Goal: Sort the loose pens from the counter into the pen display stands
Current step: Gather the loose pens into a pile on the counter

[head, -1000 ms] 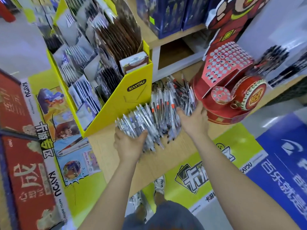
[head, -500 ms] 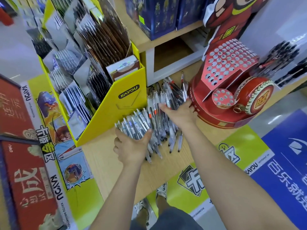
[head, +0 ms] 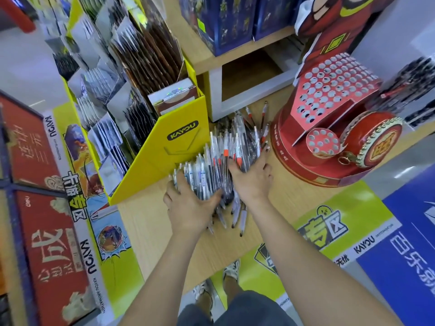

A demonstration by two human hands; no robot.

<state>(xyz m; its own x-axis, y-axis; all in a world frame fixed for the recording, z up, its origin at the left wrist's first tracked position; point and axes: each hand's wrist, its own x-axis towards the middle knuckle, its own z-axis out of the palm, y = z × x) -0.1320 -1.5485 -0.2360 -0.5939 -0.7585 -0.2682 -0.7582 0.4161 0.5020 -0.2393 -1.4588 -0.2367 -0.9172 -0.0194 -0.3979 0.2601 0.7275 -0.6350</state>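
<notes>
A heap of loose pens (head: 233,147), clear-barrelled with orange and black parts, lies on the wooden counter (head: 150,222) between a yellow card stand and a red pen display stand (head: 329,95) full of round holes. My left hand (head: 190,205) lies fingers spread on the near left part of the heap. Beside it, my right hand (head: 253,177) presses flat on the heap's middle. Neither hand has a pen lifted. The stand's holes look bare of pens.
A yellow KAYOU card display (head: 164,142) stands left of the pens. Behind them a white shelf unit (head: 235,90) carries blue boxes (head: 226,22). Racks of dark pens (head: 414,90) are at the far right. The counter's front edge runs below my forearms.
Both hands have drawn closer together on the heap, and the right hand has come back toward me from the heap's far side. The pens are bunched tighter.
</notes>
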